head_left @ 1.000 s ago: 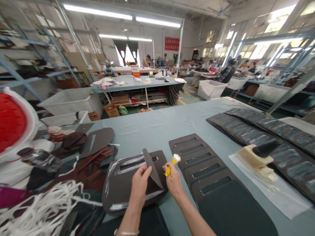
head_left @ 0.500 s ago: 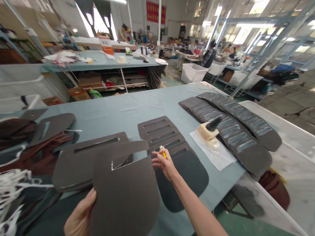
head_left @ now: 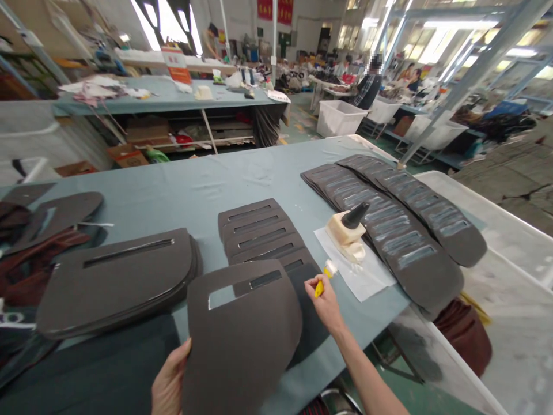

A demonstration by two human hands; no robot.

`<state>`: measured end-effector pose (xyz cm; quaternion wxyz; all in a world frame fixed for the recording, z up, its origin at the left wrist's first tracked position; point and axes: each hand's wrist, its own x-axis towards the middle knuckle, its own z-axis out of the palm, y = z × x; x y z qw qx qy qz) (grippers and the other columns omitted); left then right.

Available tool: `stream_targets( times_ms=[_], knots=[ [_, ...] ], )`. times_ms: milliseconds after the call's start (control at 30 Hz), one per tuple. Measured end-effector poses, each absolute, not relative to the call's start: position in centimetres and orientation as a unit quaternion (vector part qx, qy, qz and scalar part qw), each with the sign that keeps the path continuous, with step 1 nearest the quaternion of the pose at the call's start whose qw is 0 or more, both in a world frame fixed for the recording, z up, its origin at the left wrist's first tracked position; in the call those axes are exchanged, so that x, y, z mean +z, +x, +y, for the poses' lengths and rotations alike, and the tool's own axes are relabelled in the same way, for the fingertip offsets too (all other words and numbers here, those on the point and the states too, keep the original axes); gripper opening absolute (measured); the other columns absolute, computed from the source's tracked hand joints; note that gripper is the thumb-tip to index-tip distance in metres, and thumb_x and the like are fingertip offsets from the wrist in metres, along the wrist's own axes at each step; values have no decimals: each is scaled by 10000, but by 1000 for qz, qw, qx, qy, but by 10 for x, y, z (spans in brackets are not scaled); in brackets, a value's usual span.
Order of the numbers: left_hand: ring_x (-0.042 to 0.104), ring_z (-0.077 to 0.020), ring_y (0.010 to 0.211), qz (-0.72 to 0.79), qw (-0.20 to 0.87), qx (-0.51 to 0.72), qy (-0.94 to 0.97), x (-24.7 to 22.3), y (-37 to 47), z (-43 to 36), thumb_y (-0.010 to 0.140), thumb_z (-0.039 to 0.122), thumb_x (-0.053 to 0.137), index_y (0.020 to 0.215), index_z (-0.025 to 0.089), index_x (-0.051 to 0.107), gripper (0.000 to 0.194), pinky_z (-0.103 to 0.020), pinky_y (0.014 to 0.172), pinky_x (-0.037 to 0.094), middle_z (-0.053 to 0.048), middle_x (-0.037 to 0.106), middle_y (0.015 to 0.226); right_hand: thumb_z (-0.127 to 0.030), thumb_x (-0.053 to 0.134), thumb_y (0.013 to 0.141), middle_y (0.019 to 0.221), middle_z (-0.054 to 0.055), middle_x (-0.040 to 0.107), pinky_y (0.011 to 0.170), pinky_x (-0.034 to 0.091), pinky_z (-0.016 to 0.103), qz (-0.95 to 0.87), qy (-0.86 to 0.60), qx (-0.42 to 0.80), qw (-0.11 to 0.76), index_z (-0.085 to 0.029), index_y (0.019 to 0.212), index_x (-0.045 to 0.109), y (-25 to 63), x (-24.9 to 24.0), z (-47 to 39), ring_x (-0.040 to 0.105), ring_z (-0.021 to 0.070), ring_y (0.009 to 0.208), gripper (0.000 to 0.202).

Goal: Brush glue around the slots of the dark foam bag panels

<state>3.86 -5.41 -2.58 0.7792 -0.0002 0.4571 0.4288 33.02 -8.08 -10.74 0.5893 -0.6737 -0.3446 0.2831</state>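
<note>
My left hand (head_left: pixel 171 377) grips the left edge of a dark grey panel (head_left: pixel 244 340) with rounded corners and a long slot cut through it. Through the slot the blue tabletop and a darker layer show. The panel is held over the near end of a row of overlapped slotted panels (head_left: pixel 259 222). In my right hand (head_left: pixel 326 302), to the right of the panel, is a small yellow brush (head_left: pixel 320 286) with whitish bristles pointing up and away. Just beyond the brush, a cream block-like container with a black cone nozzle (head_left: pixel 355 216) rests on a white sheet (head_left: pixel 367 286).
A stack of slotted panels (head_left: pixel 116 276) lies at left, beside brown fabric (head_left: pixel 47 262). Fanned rows of panels with wet-looking slots (head_left: pixel 389 230) cover the table's right side. White bins (head_left: pixel 514 311) stand against the right edge. Other people work in the background.
The panel in my left hand has moved right and over the overlapped row. My right hand has moved right with the brush, away from the panel's slot. The view has shifted slightly.
</note>
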Motion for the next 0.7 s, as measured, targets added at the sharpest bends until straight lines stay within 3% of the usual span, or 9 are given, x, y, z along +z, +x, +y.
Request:
stream_targets(
  times_ms=[133, 300, 433, 533, 700],
  knots=[
    [703, -245, 741, 428, 803, 412, 42, -22, 66, -66, 628, 230, 587, 764, 222, 737, 202, -407, 828, 562, -20, 745, 751, -473, 609, 791, 1019, 68, 628, 885, 461, 382, -375, -657, 320, 570, -209, 869, 487, 338, -112, -82, 598, 206, 970, 301],
    [697, -218, 644, 420, 795, 435, 54, -19, 77, -69, 598, 190, 609, 781, 217, 726, 218, -383, 802, 573, -4, 736, 679, -479, 556, 836, 1157, 77, 588, 754, 509, 352, -306, -550, 480, 612, -233, 916, 435, 324, -107, -79, 634, 177, 843, 286],
    [699, -229, 689, 475, 762, 440, -6, -24, 67, -73, 585, 184, 626, 727, 209, 711, 168, -369, 732, 588, -15, 744, 737, -393, 612, 802, 956, 24, 623, 708, 469, 281, -322, -572, 436, 616, -228, 884, 425, 338, -107, -88, 585, 148, 755, 262],
    [696, -208, 756, 496, 761, 417, 15, -40, 62, -77, 597, 150, 674, 789, 210, 699, 203, -323, 732, 578, -14, 748, 839, -348, 612, 782, 781, -20, 569, 678, 430, 254, -359, -631, 348, 593, -217, 823, 427, 363, -115, -94, 531, 137, 693, 231],
    [665, -142, 806, 555, 715, 393, 164, -98, 67, -85, 621, 261, 759, 866, 194, 646, 278, -215, 707, 522, 10, 726, 897, -336, 542, 774, 698, -27, 511, 619, 382, 265, -424, -758, 191, 457, -215, 792, 440, 401, -141, -94, 487, 149, 616, 159]
  ],
)
